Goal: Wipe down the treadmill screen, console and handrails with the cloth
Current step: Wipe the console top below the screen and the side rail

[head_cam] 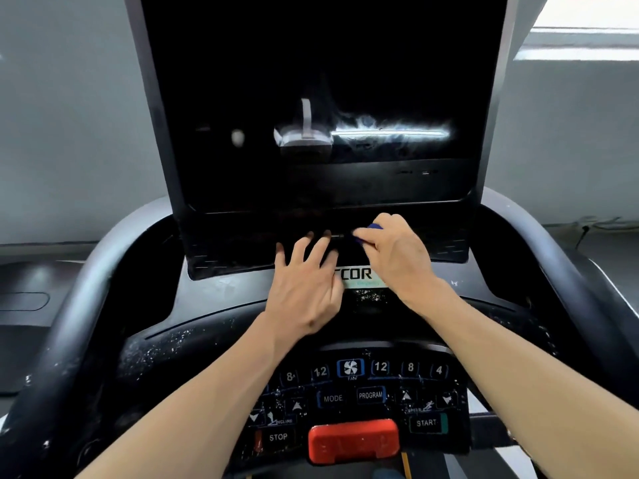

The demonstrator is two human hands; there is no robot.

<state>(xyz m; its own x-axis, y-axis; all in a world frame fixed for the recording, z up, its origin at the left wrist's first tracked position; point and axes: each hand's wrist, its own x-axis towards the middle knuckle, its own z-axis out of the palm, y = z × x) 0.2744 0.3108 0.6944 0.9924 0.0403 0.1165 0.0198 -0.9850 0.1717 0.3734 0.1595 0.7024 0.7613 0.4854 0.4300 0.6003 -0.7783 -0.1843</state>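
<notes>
Head cam, looking down at treadmill console (214, 319). Big dark screen (318, 81) fills upper frame, tilted back, reflections and a smeary streak across its lower part. Below it a black ledge/tray (242, 243) w/ faint speaker-type slots.

My left hand (306, 286) lies flat, fingers spread, palm down, on lower edge of that ledge, partly covering the white brand label (361, 276) ("...COR" readable). Holding nothing that I can see.

Right hand (397, 252) just beside it to the right, the two nearly touching at fingertips. Fingers curled, pinched around a small blue thing (375, 227) – only a sliver shows above and below the knuckles; prob the cloth, can't tell for sure. It's pressed at the ledge centre, just under the screen.

Console surface is speckled w/ white dust/flecks, esp. left side. Near bottom: button panel (356, 397) w/ FAN, MODE, PROGRAM, START, STOP, speed/incline nos. Red safety key block (352, 440) at bottom centre. Grey curved handrails (86, 271) sweep down both sides, untouched by either hand.
</notes>
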